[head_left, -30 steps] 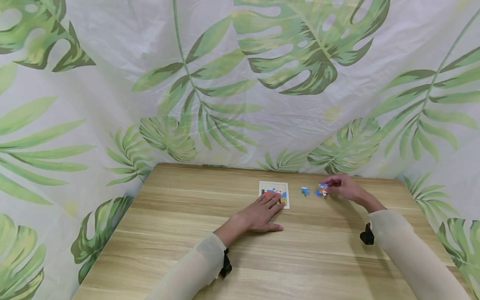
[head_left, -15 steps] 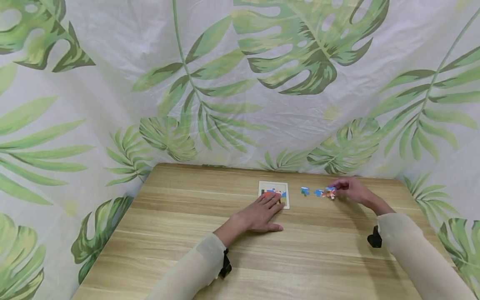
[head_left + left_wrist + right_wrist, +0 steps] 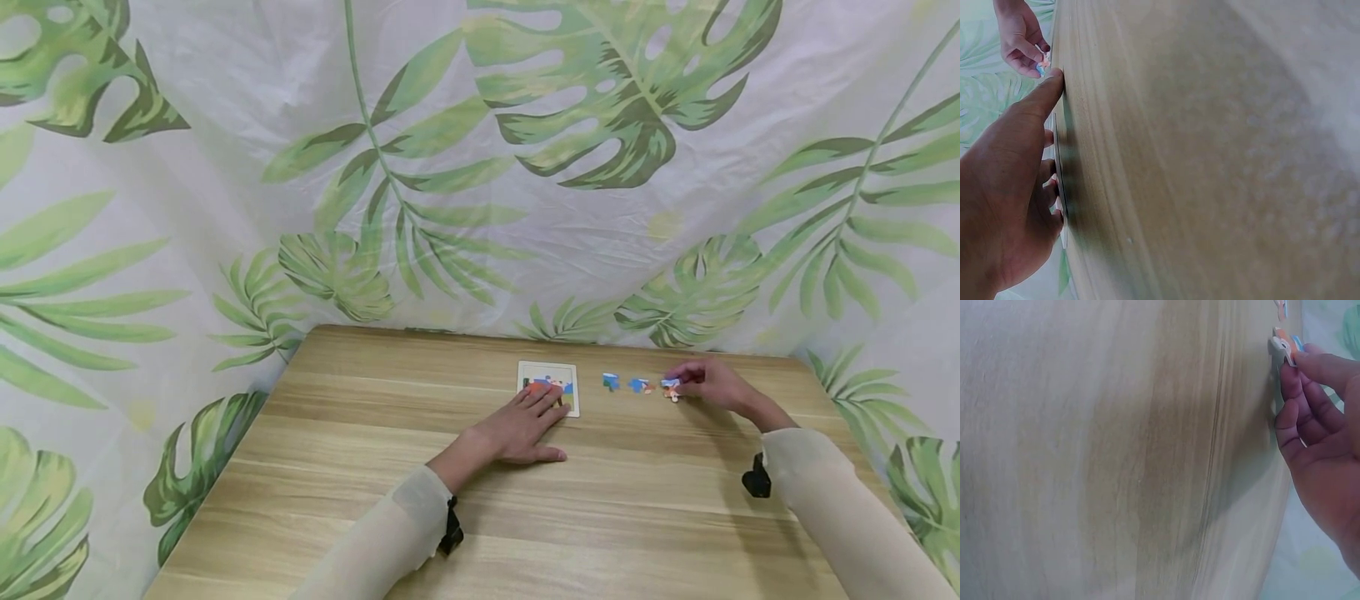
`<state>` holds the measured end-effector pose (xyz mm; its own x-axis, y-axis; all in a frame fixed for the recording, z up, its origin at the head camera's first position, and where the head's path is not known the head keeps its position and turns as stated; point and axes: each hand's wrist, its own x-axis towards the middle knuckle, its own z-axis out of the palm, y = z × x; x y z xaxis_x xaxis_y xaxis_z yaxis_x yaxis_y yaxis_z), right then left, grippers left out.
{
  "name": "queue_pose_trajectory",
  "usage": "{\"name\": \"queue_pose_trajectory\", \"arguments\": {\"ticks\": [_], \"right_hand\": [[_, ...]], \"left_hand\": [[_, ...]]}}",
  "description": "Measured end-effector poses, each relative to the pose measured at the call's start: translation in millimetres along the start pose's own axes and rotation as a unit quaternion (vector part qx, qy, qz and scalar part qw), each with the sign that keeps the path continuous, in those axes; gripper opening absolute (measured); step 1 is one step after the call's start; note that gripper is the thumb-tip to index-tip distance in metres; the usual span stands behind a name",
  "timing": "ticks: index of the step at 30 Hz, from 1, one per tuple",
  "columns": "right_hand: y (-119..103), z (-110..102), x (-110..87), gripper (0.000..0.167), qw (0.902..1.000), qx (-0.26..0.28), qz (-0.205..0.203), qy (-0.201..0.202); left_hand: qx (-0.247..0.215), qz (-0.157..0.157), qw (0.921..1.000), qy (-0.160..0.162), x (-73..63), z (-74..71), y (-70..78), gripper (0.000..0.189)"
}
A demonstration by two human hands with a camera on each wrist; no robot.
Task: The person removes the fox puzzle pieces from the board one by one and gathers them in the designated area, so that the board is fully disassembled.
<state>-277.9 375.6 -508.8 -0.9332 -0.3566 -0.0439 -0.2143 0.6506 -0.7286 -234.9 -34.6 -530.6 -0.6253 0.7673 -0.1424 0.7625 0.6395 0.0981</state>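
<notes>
My left hand (image 3: 521, 429) lies with straight fingers on a white-framed jigsaw puzzle board (image 3: 551, 367), covering its lower left part. Red, blue and yellow picture areas show in the frame. Farther right, my right hand (image 3: 716, 386) pinches an orange, white and blue puzzle piece (image 3: 671, 390) between thumb and fingers. In the right wrist view the pinched piece (image 3: 1285, 347) is tilted up, close to the tabletop. Just left of it lies a blue puzzle piece (image 3: 639, 385) with some orange and pink. A blue and green puzzle piece (image 3: 611, 382) lies nearer the board.
The wood-grain table (image 3: 420, 475) reaches back to a white curtain (image 3: 450, 275) printed with green leaves. Board and pieces are close to the table's far edge. Each sleeve has a black wrist camera (image 3: 757, 477) under it.
My right hand has moved right with the orange, white and blue puzzle piece, away from the blue piece beside it. The left hand has stayed still on the board.
</notes>
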Motion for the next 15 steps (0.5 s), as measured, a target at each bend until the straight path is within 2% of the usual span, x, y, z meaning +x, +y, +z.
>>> {"name": "queue_pose_trajectory", "arguments": {"ticks": [2, 15], "right_hand": [[0.4, 0.1, -0.2, 0.021, 0.9999, -0.013, 0.004, 0.003], [1.1, 2.3, 1.1, 0.016, 0.9972, -0.066, -0.029, 0.021]], "left_hand": [[0.0, 0.0, 1.0, -0.001, 0.2, 0.2, -0.3, 0.084], [0.0, 0.002, 1.0, -0.007, 0.4, -0.2, -1.0, 0.084]]}}
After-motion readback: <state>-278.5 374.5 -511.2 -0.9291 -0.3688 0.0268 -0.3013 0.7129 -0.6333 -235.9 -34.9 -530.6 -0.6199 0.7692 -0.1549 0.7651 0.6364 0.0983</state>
